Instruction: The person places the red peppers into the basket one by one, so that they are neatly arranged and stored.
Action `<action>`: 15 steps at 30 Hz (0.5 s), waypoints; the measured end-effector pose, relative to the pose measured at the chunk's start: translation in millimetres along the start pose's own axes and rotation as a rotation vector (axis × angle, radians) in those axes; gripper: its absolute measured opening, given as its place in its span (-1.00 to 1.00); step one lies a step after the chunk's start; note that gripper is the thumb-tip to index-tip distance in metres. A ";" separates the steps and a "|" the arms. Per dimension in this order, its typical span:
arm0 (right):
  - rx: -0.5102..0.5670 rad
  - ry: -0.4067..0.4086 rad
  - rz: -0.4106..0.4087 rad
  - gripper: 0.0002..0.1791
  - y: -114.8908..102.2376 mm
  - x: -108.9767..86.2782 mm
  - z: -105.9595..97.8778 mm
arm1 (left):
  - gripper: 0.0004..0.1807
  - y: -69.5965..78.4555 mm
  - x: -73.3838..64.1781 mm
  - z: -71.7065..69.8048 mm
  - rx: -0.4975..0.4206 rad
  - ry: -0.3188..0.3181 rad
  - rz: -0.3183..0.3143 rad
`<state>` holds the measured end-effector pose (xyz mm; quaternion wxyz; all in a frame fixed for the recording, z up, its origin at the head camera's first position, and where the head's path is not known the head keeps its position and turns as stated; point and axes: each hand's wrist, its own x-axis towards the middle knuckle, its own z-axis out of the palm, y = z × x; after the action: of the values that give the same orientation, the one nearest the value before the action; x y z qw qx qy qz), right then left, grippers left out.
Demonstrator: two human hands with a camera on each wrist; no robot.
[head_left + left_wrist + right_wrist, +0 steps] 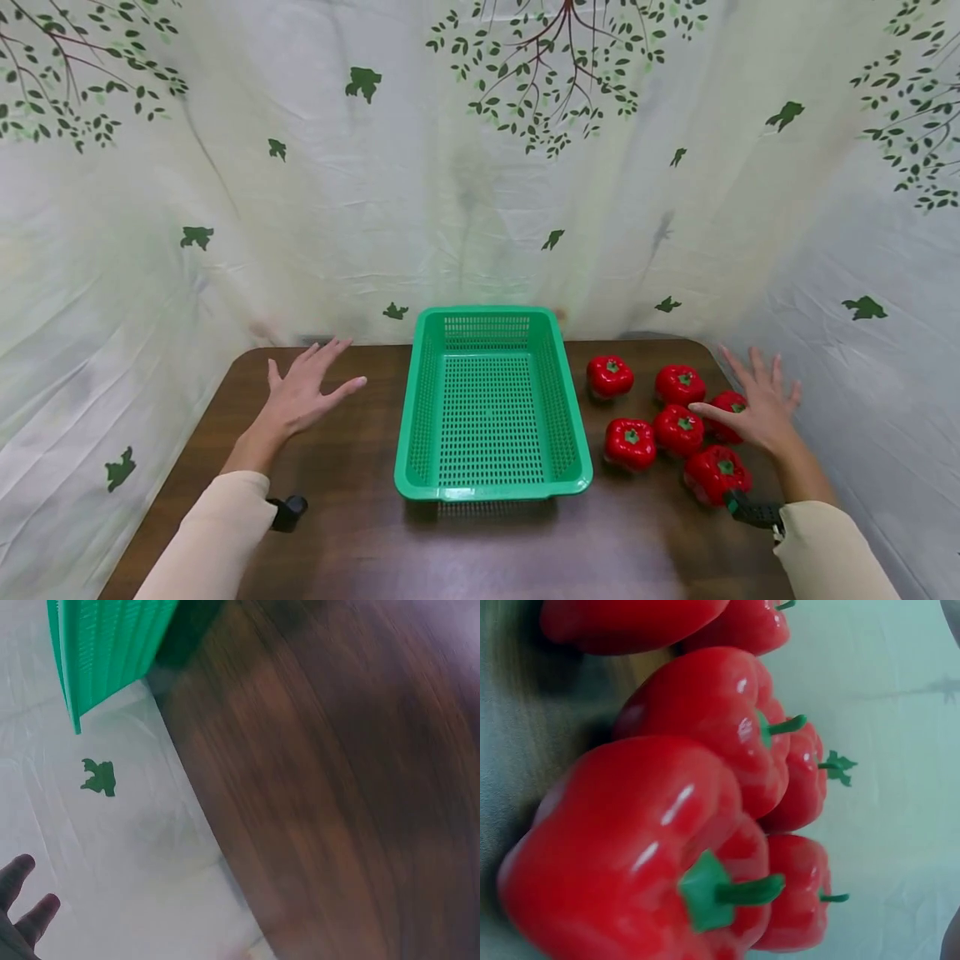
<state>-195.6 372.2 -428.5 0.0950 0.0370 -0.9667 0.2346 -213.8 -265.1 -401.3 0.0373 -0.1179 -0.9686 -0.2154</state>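
Several shiny red bell peppers (630, 444) with green stems stand in a cluster on the right of the table. My right hand (759, 404) hovers with spread fingers over the cluster's right side, partly covering one pepper (729, 403). Close up in the right wrist view, a large pepper (630, 847) fills the lower left. A green plastic basket (582, 454) with slotted walls sits at the table's middle, and its floor shows bare. Left of it, my left hand (303, 396) is raised over the table, fingers spread, holding nothing.
The dark wooden table (337, 542) has its back edge against a pale curtain (480, 225) printed with leaves and branches. Curtains also flank both sides. A black wrist device (288, 512) sits at the left cuff, another (753, 510) at the right.
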 end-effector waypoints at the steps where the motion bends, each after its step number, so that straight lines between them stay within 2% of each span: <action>1: 0.008 0.016 -0.004 0.11 1.4 -1.9 -0.4 | -0.16 0.8 0.5 2.0 -0.019 -0.002 0.002; 6: 0.073 0.060 -0.004 0.09 7.7 -9.3 -0.1 | -0.18 2.9 1.9 10.2 -0.100 -0.008 0.001; 15: 0.191 0.069 0.019 0.08 16.0 -22.5 5.6 | -0.23 6.4 -0.7 25.8 -0.292 -0.036 -0.027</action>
<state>-176.3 384.4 -445.0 0.1222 0.0286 -0.9364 0.3277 -212.2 -248.6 -422.2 -0.0006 -0.1128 -0.9290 -0.3524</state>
